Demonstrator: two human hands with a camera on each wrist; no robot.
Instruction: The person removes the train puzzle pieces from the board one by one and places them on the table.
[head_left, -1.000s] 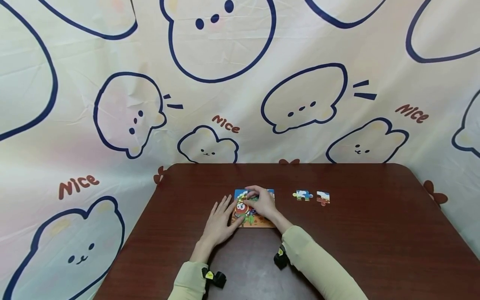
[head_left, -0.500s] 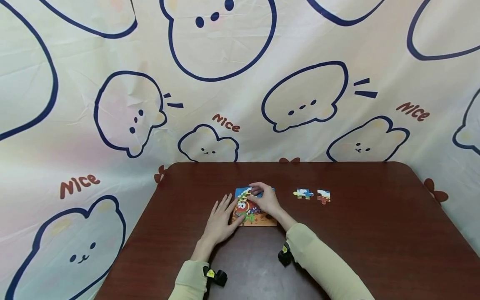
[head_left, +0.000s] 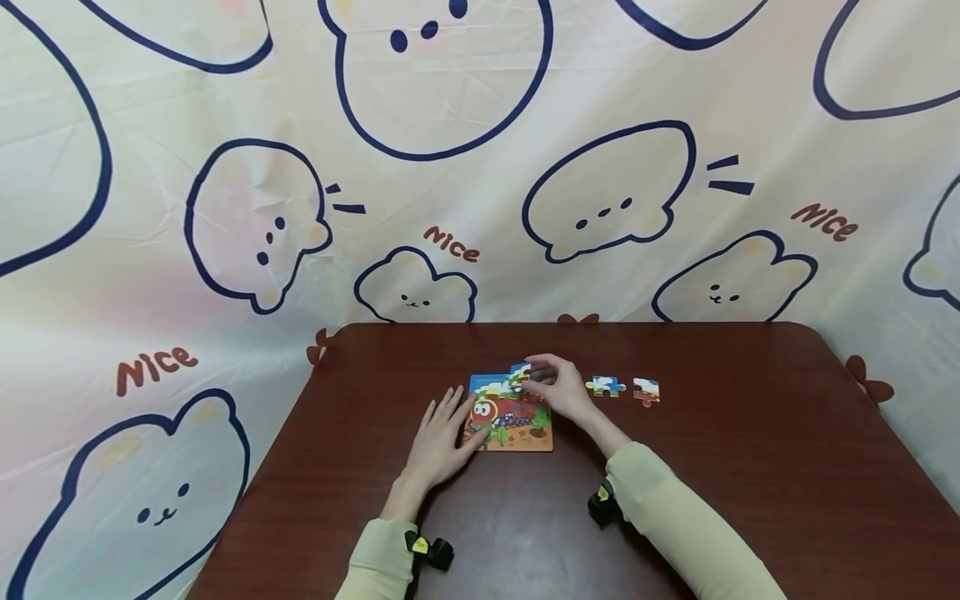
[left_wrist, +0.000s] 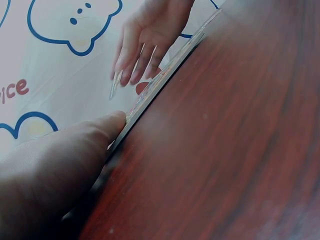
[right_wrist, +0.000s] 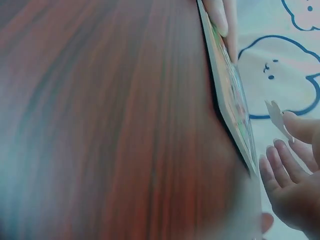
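In the head view a colourful cartoon jigsaw puzzle (head_left: 525,437) lies flat at the middle of the table. My left hand (head_left: 437,446) rests at its left side, fingers spread and fairly straight, thumb on the lower part of the picture. My right hand (head_left: 566,392) pinches a blue, white and green puzzle piece (head_left: 519,374) over the top right of the puzzle. Seen from the right wrist, that piece (right_wrist: 278,120) stands tilted between thumb and fingers, apart from the puzzle (right_wrist: 235,100). Part of the puzzle's left side is hidden under my left hand.
Two loose puzzle pieces lie right of the puzzle: a blue and white one (head_left: 606,386) and a brown and white one (head_left: 647,392). The brown table (head_left: 750,467) ends at a cloth backdrop (head_left: 495,200) with bear drawings.
My right hand has moved right and slightly up from the puzzle's middle, bringing the pinched piece to the top right. The left hand stays in place.
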